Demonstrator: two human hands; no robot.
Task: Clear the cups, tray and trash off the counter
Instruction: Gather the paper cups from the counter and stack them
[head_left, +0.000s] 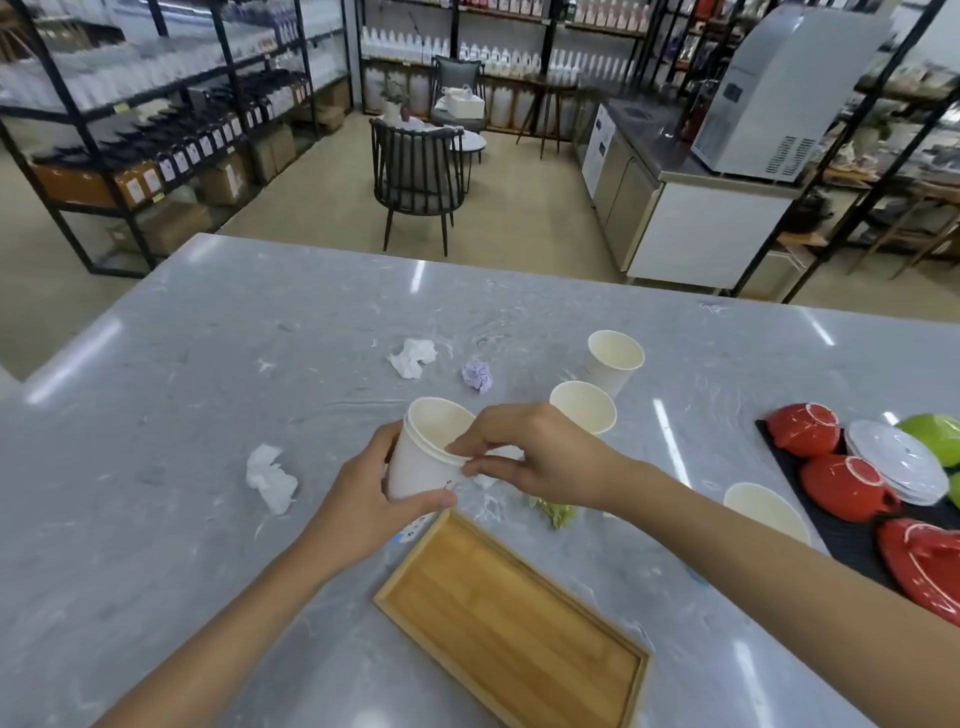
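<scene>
Two arms come into view from the bottom edge, both bare from the frame's edge to the wrist, with no sleeve or cuff showing on either. The left hand (363, 499) is uncovered, with no glove, ring or band to be seen on the fingers or at the wrist just behind it. The right hand (524, 457) is likewise ungloved, its fingers (460, 447) plain, its nails short, and the wrist behind it carries no watch or bracelet.
</scene>
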